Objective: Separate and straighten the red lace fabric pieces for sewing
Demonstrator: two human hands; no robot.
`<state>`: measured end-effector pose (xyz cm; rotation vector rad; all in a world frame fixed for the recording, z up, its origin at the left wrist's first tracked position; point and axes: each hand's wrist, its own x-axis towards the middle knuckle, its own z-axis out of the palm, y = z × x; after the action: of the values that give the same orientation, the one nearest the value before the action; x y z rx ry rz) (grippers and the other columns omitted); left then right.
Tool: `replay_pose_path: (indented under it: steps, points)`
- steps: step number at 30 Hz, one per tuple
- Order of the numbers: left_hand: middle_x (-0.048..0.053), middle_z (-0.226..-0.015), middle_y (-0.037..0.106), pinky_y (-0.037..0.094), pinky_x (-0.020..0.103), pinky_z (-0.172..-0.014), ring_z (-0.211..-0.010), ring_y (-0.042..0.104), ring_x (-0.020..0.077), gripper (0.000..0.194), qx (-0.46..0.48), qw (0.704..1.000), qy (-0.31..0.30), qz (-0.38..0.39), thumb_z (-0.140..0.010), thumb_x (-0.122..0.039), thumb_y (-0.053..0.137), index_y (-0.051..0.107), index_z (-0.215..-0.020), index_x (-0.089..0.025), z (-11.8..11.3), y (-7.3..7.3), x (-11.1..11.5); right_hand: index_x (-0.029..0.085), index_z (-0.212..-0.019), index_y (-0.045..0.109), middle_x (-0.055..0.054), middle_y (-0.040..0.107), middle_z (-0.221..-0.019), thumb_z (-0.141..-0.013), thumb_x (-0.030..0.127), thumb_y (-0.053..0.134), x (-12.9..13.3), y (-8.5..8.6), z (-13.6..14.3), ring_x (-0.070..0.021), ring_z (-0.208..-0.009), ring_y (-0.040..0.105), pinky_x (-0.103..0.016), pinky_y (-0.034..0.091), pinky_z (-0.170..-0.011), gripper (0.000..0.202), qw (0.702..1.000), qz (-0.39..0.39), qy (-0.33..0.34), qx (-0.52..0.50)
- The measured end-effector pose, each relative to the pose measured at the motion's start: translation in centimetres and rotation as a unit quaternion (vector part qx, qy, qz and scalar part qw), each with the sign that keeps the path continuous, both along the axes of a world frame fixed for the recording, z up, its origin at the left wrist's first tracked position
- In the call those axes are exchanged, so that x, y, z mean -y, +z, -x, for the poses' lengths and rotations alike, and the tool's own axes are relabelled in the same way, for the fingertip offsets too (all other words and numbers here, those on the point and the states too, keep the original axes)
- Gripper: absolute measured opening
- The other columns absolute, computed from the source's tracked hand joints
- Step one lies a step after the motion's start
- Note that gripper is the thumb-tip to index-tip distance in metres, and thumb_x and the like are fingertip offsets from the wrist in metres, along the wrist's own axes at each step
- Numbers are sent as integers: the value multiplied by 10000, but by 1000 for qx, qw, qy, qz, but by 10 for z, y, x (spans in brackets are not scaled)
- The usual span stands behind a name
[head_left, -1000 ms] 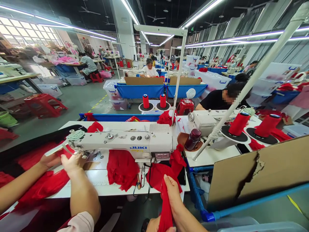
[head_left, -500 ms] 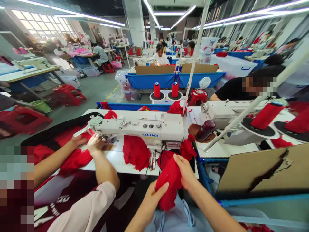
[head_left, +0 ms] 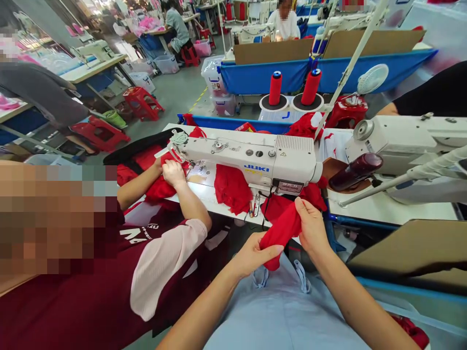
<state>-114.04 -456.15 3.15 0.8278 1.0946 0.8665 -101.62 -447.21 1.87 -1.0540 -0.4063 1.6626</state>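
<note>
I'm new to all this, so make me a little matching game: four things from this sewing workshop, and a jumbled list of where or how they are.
1. Held cloth
2. Nearest sewing machine
3. Bottle
4. Two thread cones

A. White, with blue JUKI lettering
B. Red and upright, beyond the nearest sewing machine
C. Gripped by the wearer's left hand and right hand
D. Dark and tilted

Right pairs: 1-C, 2-A, 3-D, 4-B
</note>
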Motion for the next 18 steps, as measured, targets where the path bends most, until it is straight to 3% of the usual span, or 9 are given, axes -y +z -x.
replay_pose_path:
  steps: [4, 7, 12, 15, 18]
  points:
    - [-53, -594, 329, 200, 237, -508, -557, 266, 72, 429, -27, 993, -99, -60, -816, -501, 606, 399, -627, -176, -5, 7, 6, 194, -581, 637, 75, 612, -509, -377, 478, 915, 1, -6, 2, -82, -448, 509, -196, 408, -438, 448, 1000, 22, -13, 13]
    - [-55, -601, 328, 213, 235, -512, -561, 268, 72, 423, -20, 991, -115, -64, -820, -491, 609, 402, -630, -176, -3, 7, 6, 190, -584, 643, 59, 642, -529, -339, 474, 921, 0, -7, -1, -89, -454, 535, -204, 429, -441, 467, 999, 36, -12, 19]
    - [-48, -622, 412, 253, 222, -542, -585, 326, 74, 447, 33, 998, -49, 0, -709, -547, 714, 518, -681, -146, 0, -1, 3, 190, -559, 609, 74, 609, -486, -363, 458, 924, -3, -10, -3, -78, -422, 519, -194, 425, -429, 458, 999, 32, 11, 24]
    - [-54, -571, 424, 245, 215, -518, -540, 327, 59, 460, 94, 993, -58, 42, -667, -530, 761, 529, -628, -135, -5, -3, 4, 187, -566, 608, 64, 609, -484, -383, 468, 919, -5, -15, 1, -92, -409, 516, -214, 425, -418, 458, 998, 44, 45, 26]
    - [-26, -610, 550, 327, 207, -545, -542, 437, 66, 439, 183, 976, 38, 115, -596, -500, 826, 635, -722, -125, -11, -1, 1, 187, -565, 595, 62, 607, -494, -395, 483, 916, -9, -18, 1, -92, -420, 513, -214, 429, -428, 469, 996, 51, 74, 25]
